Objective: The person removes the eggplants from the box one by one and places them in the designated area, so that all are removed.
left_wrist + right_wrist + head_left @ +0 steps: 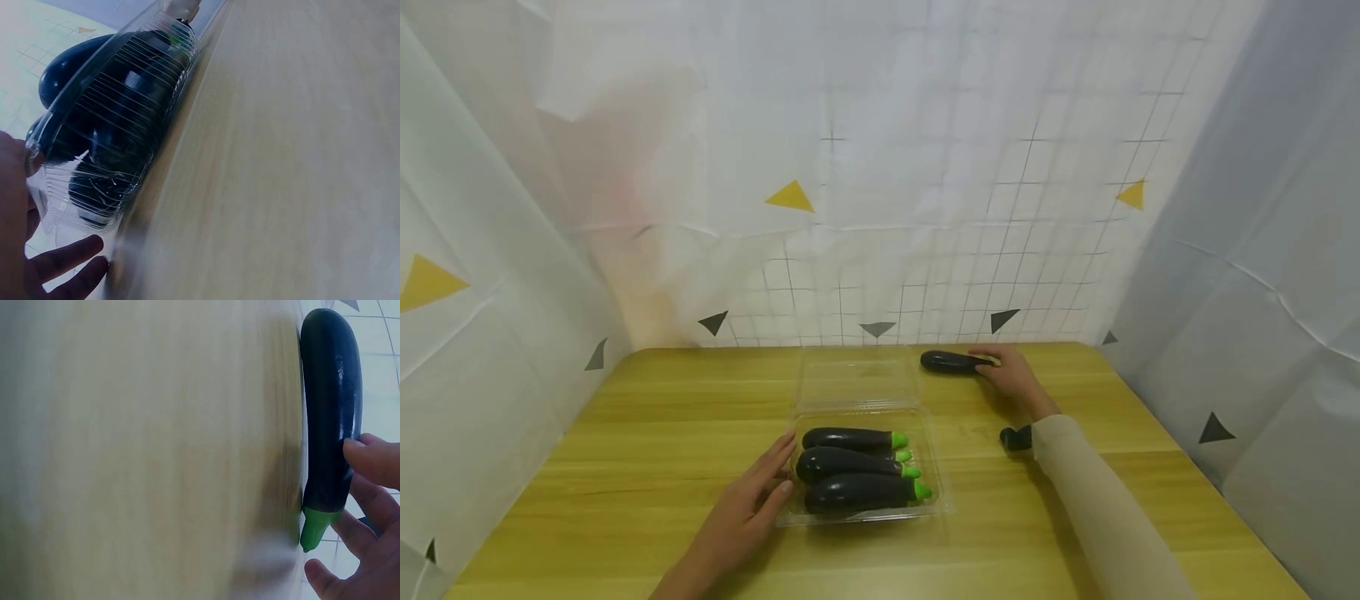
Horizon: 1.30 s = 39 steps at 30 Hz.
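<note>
Several dark eggplants [857, 493] with bright green stems lie side by side in a clear plastic container [942, 467], its lid [857, 383] folded open toward the back. The left hand [741, 512] rests at the container's left side, fingers loosely extended; in the left wrist view its fingers [69, 259] are by the ribbed end wall. Right of the lid, another eggplant [946, 362] lies near the table's back edge. The right hand [1011, 377] pinches its stem end, the thumb [369, 461] against the skin in the right wrist view. The green stem [317, 528] points toward the lower fingers.
The wooden table [670, 433] ends at the back against a white sheet [925, 250] with grid lines and triangles. More sheet hangs along both sides. A small black object [1017, 438] sits at the right cuff.
</note>
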Each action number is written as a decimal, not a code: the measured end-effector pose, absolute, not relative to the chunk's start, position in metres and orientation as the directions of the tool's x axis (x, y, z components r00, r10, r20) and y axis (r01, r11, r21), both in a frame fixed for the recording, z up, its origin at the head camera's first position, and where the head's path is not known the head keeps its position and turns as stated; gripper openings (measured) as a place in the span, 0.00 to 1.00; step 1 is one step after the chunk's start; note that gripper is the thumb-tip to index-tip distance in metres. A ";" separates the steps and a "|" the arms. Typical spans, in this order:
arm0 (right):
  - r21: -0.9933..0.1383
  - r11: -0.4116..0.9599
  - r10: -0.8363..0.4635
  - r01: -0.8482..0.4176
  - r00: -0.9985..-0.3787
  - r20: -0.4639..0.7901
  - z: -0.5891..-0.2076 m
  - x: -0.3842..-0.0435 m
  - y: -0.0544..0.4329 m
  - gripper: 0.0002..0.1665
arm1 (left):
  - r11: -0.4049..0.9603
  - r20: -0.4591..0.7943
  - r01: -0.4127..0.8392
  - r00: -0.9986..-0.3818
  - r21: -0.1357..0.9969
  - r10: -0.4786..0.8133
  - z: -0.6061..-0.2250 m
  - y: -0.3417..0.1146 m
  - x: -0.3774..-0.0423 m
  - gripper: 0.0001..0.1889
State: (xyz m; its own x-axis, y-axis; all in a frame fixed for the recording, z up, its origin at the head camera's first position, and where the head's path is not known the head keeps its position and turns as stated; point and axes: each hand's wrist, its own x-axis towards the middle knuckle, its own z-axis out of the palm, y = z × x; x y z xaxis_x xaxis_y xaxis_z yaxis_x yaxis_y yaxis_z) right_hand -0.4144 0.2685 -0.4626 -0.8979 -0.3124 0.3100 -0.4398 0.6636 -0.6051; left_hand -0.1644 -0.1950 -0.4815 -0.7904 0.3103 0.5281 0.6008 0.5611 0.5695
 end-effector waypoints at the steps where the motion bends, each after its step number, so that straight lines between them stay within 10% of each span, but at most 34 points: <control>1: -0.608 0.666 -0.310 -0.433 -0.901 0.303 -0.462 -0.414 0.268 0.21 | 0.565 0.528 0.600 -0.791 0.567 0.309 -0.481 -0.195 -0.164 0.27; 39: -0.647 0.510 -0.281 -0.567 -0.821 0.497 -0.406 -0.350 0.210 0.17 | 0.549 0.499 0.576 -0.813 0.606 0.301 -0.481 -0.195 -0.164 0.26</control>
State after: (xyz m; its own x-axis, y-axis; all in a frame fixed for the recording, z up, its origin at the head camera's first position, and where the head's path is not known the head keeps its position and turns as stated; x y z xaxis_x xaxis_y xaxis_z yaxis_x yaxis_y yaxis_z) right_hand -0.3501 0.2098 -0.4065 -0.8209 -0.2809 0.4973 -0.5665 0.5105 -0.6469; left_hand -0.1644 -0.1950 -0.4807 -0.8126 0.3009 0.4992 0.5756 0.5494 0.6057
